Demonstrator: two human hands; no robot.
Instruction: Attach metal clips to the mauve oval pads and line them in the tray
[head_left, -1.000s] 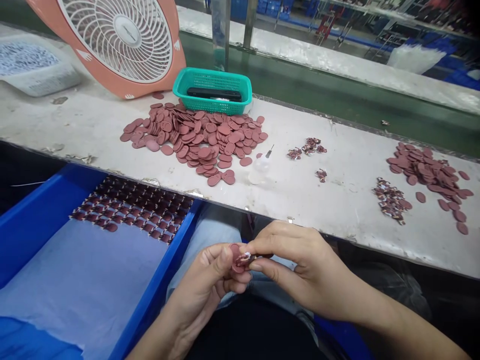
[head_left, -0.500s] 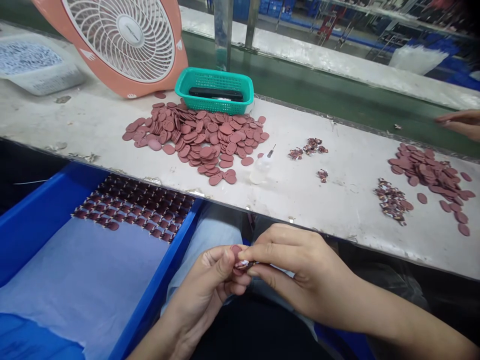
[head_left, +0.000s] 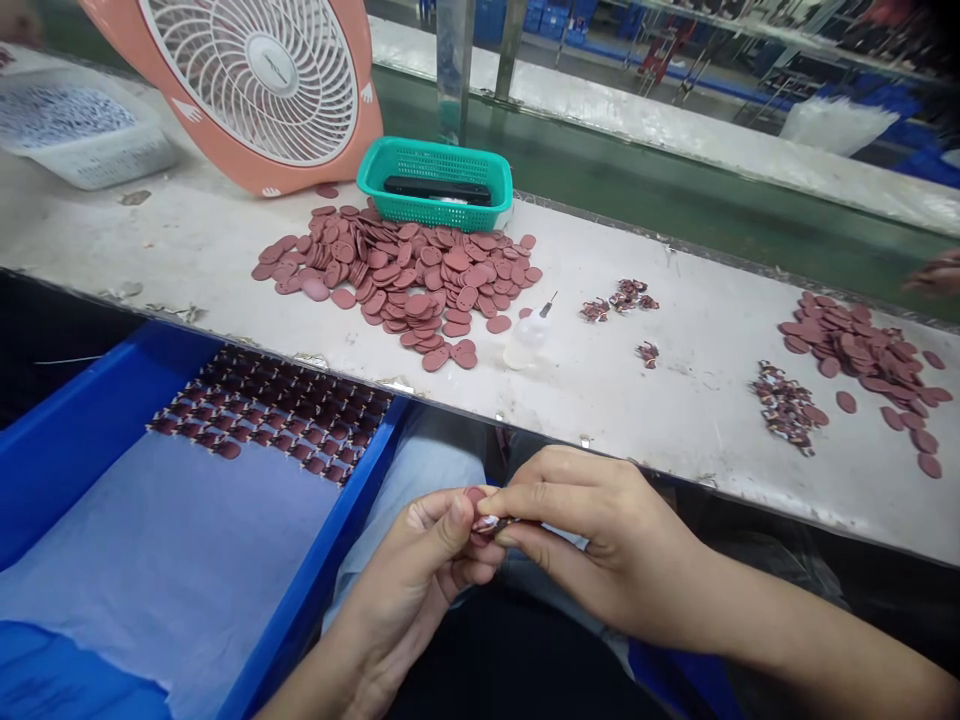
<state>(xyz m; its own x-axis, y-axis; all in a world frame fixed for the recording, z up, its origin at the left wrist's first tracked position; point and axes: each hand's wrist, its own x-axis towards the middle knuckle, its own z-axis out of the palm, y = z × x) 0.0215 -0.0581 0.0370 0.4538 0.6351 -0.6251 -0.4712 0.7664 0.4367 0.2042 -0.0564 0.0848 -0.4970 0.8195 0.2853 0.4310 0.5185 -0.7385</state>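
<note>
Pinching reddish oval disc (head_left: 474,494) betw. thumb + fingers of L hand (head_left: 431,545); pinching small brown part (head_left: 489,524) w/ thumb + index of R hand (head_left: 592,530). Holding both below near edge of desk (head_left: 637,430), well apart from disc pile (head_left: 420,285). Pointing brown part's long axis approx. sideways, from disc's R side toward R grip; overlapping in view, can't tell if joined. Holding disc nearer L grip, partly hidden by fingers.

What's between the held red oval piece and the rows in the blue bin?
Two things: the left hand, gripping the red oval piece from the bin side, then the blue bin's raised side wall. Nothing else visible blocks the way to the rows.
</note>
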